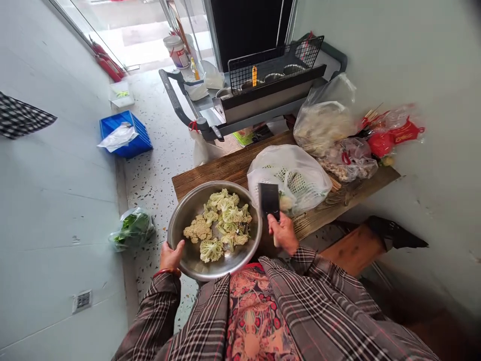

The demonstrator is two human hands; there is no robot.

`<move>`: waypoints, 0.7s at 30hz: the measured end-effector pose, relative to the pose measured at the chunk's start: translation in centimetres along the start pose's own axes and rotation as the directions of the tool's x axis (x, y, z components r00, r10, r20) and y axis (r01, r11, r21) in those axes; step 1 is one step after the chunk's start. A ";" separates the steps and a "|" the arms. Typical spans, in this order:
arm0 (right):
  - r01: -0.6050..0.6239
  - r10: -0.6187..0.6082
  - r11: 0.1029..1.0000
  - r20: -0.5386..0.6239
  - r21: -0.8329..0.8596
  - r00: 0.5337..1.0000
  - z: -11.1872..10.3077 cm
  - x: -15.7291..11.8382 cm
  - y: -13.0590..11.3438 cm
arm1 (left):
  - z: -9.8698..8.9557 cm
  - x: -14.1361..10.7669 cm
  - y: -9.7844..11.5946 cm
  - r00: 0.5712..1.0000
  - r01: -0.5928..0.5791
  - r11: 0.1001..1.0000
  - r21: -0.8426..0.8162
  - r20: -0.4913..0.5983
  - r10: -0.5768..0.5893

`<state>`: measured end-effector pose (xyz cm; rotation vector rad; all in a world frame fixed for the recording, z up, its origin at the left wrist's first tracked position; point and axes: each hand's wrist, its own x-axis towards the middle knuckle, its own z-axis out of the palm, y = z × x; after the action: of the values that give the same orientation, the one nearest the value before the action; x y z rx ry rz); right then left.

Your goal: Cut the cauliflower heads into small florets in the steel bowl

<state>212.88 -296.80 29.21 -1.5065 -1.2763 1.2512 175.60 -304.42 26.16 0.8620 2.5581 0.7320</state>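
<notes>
My left hand grips the left rim of a wide stainless steel bowl, thumb over the edge. Several pale cauliflower florets lie inside it. To the bowl's right, my right hand is closed around the handle of a cleaver, its dark rectangular blade pointing away from me. Just beyond the blade, a white plastic bag sits on the wooden bench; a perforated, basket-like shape shows through it. The bowl's near side hangs over the bench edge, close to my body.
Filled clear bags and a red bag crowd the bench's far right. Behind it stands a grey cart with a wire rack. A blue crate and bagged greens are on the left floor. A wooden stool is at right.
</notes>
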 end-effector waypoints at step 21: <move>-0.234 0.118 0.785 0.233 0.573 0.965 -11.5 10.7 -6.0 | 8.3 -10.7 23.0 0.547 -0.626 0.688 -0.366 0.423 0.723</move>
<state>223.00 -284.78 35.33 -1.0734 -0.7342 1.7525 198.12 -292.57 34.14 1.7540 1.5737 0.7443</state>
